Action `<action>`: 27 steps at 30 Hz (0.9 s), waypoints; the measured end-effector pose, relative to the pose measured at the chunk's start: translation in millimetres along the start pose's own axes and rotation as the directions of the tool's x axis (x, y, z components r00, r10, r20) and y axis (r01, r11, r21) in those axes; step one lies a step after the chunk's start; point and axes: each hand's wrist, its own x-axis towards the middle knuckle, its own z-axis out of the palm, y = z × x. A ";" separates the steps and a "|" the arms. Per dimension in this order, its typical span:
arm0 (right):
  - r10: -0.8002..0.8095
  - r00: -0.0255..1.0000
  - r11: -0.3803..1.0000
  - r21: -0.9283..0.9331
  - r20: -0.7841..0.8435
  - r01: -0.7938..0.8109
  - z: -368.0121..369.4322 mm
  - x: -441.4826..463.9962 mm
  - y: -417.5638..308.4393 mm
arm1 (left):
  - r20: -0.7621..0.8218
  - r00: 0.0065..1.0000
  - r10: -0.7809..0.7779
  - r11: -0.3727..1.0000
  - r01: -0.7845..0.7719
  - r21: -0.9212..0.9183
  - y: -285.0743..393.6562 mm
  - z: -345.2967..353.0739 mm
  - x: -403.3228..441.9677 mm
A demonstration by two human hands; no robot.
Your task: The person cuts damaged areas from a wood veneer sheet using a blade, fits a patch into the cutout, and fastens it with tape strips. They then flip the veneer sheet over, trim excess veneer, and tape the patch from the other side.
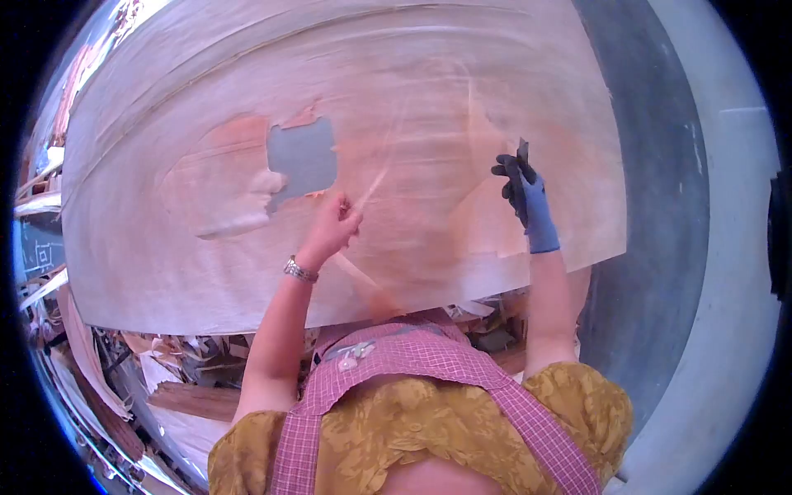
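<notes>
So a thin pale strip [379,175] (pretty blurry, tbh) is being pinched tightly in the bare left hand [330,227] over the middle of the big thin sheet [536,49], its long axis being slanted toward far right. A flat dark tool [523,149] is being gripped firmly in the gloved right hand [520,194] over the sheet's right part, tip being pointed far.

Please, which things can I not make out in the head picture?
In the head view:
Strip at the left hand: blurred, its ends unclear.
Tool in the right hand: lower part hidden by that hand.
Sheet: far side cut off by the top edge.
Scraps: partly hidden by the sheet.
</notes>
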 end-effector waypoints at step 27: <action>-0.862 0.221 0.012 -0.419 0.456 0.908 61.5 -53.6 -61.1 | 0.257 0.962 -0.088 0.820 0.217 -0.529 43.9 8.5 -12.5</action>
